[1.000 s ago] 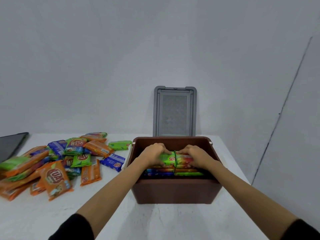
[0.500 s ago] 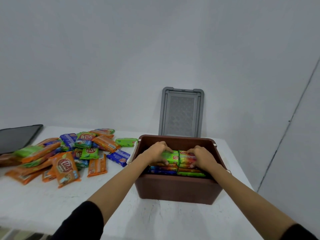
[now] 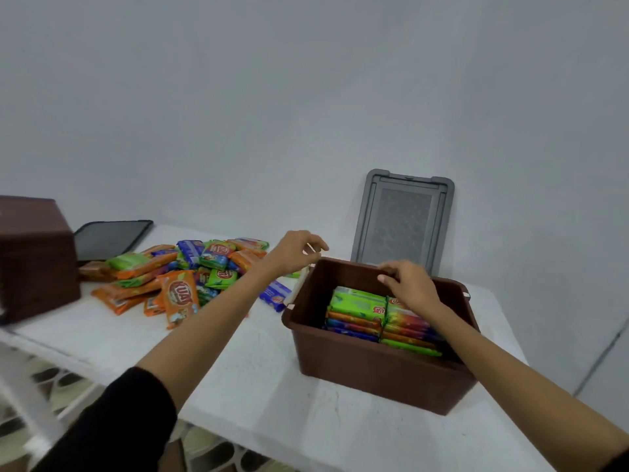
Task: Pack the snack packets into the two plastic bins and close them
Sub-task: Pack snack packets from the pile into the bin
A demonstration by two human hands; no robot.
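left hand point(image 3: 296, 250) and right hand point(image 3: 408, 284), loosely curled and empty, are lifting off the packets point(image 3: 360, 306). the bin point(image 3: 374, 373) is sitting on a white table point(image 3: 258, 369) by a grey wall point(image 3: 272, 114).

On the table point(image 3: 238, 369) before you, the open bin point(image 3: 374, 379) stands at the right, with the packed packets point(image 3: 360, 308) stacked in two rows side by side inside it. Behind this bin, a lid point(image 3: 403, 219) leans upright against the wall. Left of the bin lies the loose pile of packets point(image 3: 177, 277). A second lid point(image 3: 109, 236) lies behind the pile. A second bin point(image 3: 34, 253) stands at the table's left end. Your left hand point(image 3: 292, 250) hangs above the open bin's left rim, and your right hand point(image 3: 408, 284) is over its far side.
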